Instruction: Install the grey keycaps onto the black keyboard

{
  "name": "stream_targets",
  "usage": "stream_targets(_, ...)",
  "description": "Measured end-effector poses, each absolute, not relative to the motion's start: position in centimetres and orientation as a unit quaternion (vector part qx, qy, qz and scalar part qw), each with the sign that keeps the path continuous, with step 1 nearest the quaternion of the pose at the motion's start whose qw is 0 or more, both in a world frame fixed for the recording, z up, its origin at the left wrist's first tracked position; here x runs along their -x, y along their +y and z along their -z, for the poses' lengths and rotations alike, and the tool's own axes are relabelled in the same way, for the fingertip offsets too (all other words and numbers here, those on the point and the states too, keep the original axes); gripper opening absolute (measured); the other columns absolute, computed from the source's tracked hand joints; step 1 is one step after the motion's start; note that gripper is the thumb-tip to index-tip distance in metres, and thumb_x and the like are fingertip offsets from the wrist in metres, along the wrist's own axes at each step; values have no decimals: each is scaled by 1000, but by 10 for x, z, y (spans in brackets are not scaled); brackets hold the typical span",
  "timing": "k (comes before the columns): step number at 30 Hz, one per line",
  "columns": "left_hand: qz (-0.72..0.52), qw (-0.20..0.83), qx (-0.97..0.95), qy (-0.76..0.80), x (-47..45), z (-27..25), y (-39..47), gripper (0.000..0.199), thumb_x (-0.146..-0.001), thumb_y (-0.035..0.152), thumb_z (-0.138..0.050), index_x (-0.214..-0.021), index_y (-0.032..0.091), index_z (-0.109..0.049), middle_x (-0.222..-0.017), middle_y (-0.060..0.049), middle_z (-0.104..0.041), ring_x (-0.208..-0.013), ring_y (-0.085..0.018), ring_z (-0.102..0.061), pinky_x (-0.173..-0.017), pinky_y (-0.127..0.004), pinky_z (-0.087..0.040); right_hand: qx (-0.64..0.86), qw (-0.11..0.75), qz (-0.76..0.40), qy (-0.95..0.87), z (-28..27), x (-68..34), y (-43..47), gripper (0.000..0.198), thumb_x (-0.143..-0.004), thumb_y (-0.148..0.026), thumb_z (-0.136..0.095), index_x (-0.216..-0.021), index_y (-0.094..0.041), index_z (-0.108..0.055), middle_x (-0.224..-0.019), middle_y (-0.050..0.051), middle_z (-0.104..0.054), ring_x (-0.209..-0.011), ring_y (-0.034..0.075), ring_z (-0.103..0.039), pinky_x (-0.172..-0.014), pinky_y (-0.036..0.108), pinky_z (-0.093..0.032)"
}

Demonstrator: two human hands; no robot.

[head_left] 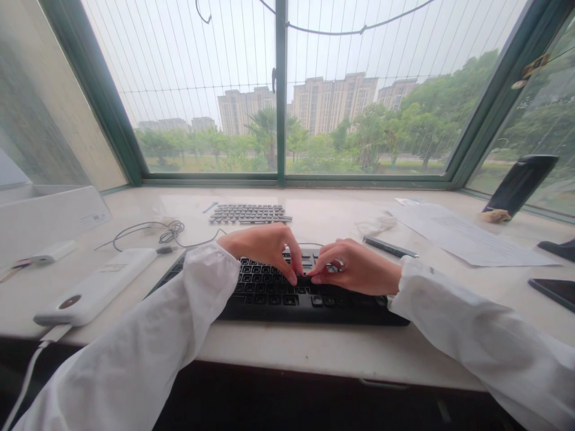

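Observation:
On the sill in front of me lies a black computer keyboard [269,311]. Many of its key positions show bare square sockets without caps. My left hand [274,248] arches over its right part, thumb and forefinger tips brought together low on the keys. From the other side my right hand [354,266] meets it, thumb and forefinger pinched. Both sets of fingertips are on a small dark keycap [306,279], partly covered by the fingers. Behind the keyboard, loose black keycaps [251,214] are laid out in rows.
At left are a white power bank [99,287] with a cable, a coiled black cord [173,230] and a white box [54,206]. To the right lie a black pen [390,246], paper sheets [471,233], a phone [554,291] and an upright dark object [521,185]. The window stands behind.

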State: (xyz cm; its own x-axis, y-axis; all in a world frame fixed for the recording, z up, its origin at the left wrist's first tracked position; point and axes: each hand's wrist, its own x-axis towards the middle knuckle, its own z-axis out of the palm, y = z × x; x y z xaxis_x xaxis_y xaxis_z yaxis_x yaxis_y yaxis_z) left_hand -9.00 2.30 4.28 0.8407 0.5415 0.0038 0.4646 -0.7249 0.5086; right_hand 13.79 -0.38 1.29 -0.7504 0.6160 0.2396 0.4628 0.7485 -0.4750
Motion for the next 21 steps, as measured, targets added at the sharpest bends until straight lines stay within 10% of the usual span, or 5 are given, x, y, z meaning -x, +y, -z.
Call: stream_targets(21,-62,253,-927,271,88,-45,21,26,-69,44,-77,-87,25,-76,-81,3,-74,-73,-11,-65,-68,-22,-43,265,194,-124,-936,-15,-137,-5,12,-81,-34,-70,-82,-23,-76,-75,0,-70,-69,11,-63,-78,27,-41)
